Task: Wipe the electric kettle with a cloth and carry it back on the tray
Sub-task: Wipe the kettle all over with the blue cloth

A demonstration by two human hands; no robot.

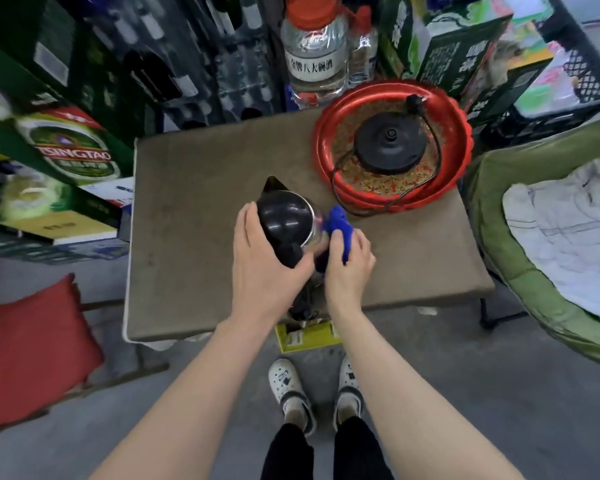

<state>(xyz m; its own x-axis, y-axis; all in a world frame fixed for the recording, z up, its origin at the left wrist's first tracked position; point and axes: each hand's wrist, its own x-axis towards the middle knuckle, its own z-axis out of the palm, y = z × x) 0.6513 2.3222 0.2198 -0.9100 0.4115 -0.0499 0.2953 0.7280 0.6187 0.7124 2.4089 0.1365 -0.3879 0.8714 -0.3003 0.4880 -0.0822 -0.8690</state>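
A brown table [194,209] filled the middle of the frame, its top bare on the left side. At the right edge of the frame a green padded chair [499,258] held a crumpled white cloth [565,237]. At the lower left a red cushion [32,351] lay on a low stool. Green beer cartons [66,150] were stacked at the upper left, and a large clear bottle with a red cap [314,46] stood at the top centre behind the table.

On the table's upper right corner sat a round red tray [329,161]. The black kettle base [390,143] lay in the middle of it, with its black cord [336,171] looped around the tray's inside.

Near the centre of the frame, just below and left of the tray, was the electric kettle [284,220], black-lidded with a shiny metal body, its spout pointing toward the top of the frame. It was apart from the tray; whether it rested on the table or was lifted could not be told.

The left hand [267,268] was clasped over the kettle's handle end, fingers along the lid's left side. The right hand [347,271] clenched a blue cloth [340,226], pressed against the kettle's right side.

At the bottom of the frame, white shoes [288,386] stood on the grey floor.
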